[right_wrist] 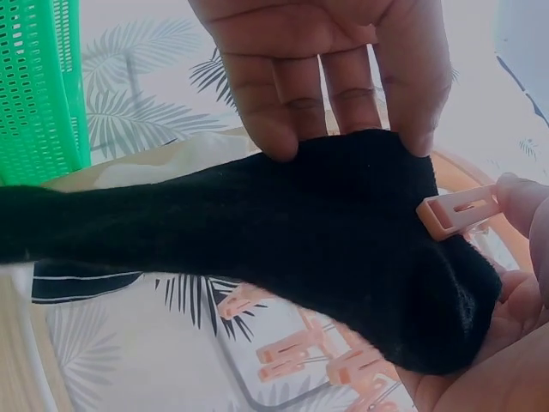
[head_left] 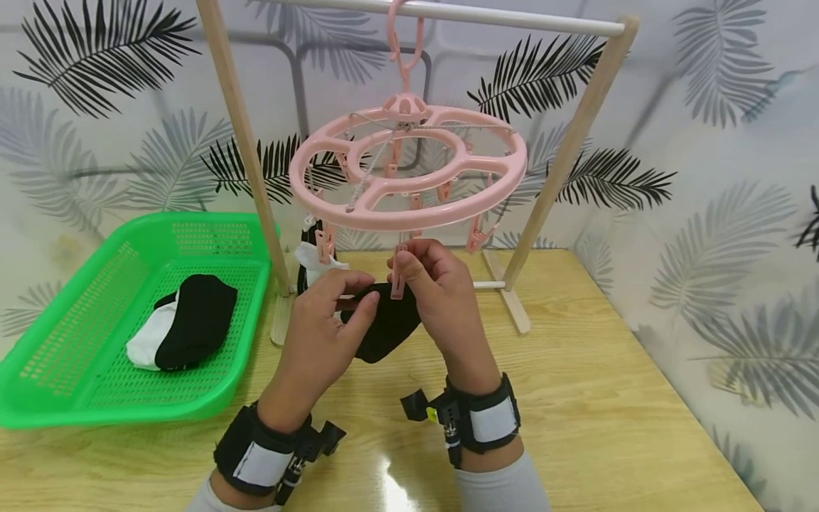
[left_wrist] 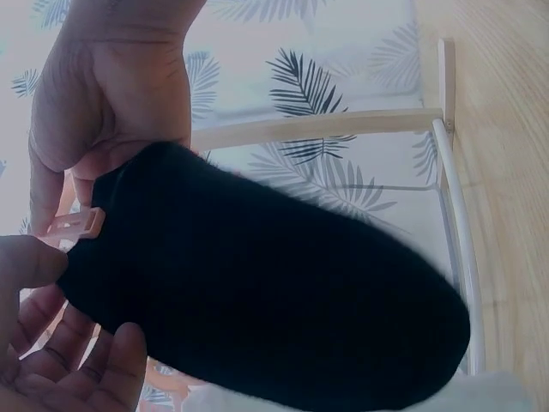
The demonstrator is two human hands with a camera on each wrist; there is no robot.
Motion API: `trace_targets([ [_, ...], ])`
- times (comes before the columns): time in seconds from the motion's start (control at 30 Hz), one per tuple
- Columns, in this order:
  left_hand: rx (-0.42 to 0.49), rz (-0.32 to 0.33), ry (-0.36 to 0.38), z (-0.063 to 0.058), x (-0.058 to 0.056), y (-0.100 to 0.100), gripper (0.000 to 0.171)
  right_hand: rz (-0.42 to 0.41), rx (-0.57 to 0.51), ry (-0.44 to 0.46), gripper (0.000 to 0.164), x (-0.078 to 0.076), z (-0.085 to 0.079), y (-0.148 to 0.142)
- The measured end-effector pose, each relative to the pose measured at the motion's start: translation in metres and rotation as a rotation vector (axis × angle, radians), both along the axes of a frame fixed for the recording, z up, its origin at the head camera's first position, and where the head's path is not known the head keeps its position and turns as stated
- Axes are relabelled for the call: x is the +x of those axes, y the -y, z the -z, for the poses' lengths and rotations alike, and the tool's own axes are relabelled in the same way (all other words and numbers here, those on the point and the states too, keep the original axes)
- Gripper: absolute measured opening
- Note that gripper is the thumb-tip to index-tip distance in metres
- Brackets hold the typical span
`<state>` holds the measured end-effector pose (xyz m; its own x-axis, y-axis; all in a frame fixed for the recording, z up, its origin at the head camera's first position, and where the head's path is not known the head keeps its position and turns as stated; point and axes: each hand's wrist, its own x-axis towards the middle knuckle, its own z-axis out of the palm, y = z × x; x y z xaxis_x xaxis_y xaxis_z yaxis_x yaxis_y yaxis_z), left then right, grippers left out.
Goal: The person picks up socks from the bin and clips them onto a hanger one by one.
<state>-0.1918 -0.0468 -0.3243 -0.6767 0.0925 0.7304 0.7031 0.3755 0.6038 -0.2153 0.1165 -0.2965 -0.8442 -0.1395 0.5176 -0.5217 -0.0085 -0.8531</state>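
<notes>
A black sock (head_left: 386,331) hangs just below the front of a pink round clip hanger (head_left: 409,217). My left hand (head_left: 323,320) pinches the sock's upper left edge between thumb and fingers. With thumb and fingers, my right hand (head_left: 448,302) grips a pink clothespin (head_left: 398,274). In the right wrist view the tip of the clothespin (right_wrist: 446,215) lies over the sock's edge, and the right fingers pass behind the sock (right_wrist: 343,232). The sock's toe points away from both hands in the left wrist view.
The hanger hooks onto a white rod (head_left: 512,17) with wooden legs (head_left: 569,156). More pink clips (head_left: 476,235) dangle around it. A white and black sock (head_left: 313,257) hangs behind my left hand. A green basket (head_left: 249,355) on the left holds black-and-white socks (head_left: 198,320).
</notes>
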Motion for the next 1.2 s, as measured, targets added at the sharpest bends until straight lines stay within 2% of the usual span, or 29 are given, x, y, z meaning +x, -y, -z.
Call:
trace_targets([
  [0.2,0.017,0.009,0.031,-0.002,0.000,0.003,0.015,-0.016,-0.015,0.003,0.046,0.001,-0.001,0.000],
  [0.3,0.017,0.003,0.025,-0.004,0.000,0.006,0.015,-0.018,-0.012,0.005,0.049,0.000,-0.002,0.001],
  [0.47,0.027,-0.027,-0.008,-0.010,0.000,0.012,0.014,0.000,0.001,0.008,0.052,0.000,-0.002,-0.001],
  [0.63,0.030,-0.049,-0.081,-0.020,0.001,0.017,0.012,-0.015,-0.009,0.002,0.044,-0.001,-0.001,-0.001],
  [0.8,-0.002,-0.055,-0.192,-0.040,0.001,0.015,0.012,-0.020,-0.003,-0.009,0.038,-0.001,-0.001,0.000],
  [1.0,-0.144,-0.057,-0.295,-0.075,0.002,0.006,0.017,-0.021,0.032,-0.020,0.028,-0.001,-0.002,0.000],
  [1.1,-0.220,-0.045,-0.292,-0.088,-0.001,-0.001,0.023,-0.006,0.068,-0.043,0.026,-0.001,-0.002,0.001],
  [1.2,-0.308,-0.046,-0.234,-0.095,-0.004,-0.009,0.031,0.019,0.089,-0.028,0.021,0.000,-0.001,0.003],
])
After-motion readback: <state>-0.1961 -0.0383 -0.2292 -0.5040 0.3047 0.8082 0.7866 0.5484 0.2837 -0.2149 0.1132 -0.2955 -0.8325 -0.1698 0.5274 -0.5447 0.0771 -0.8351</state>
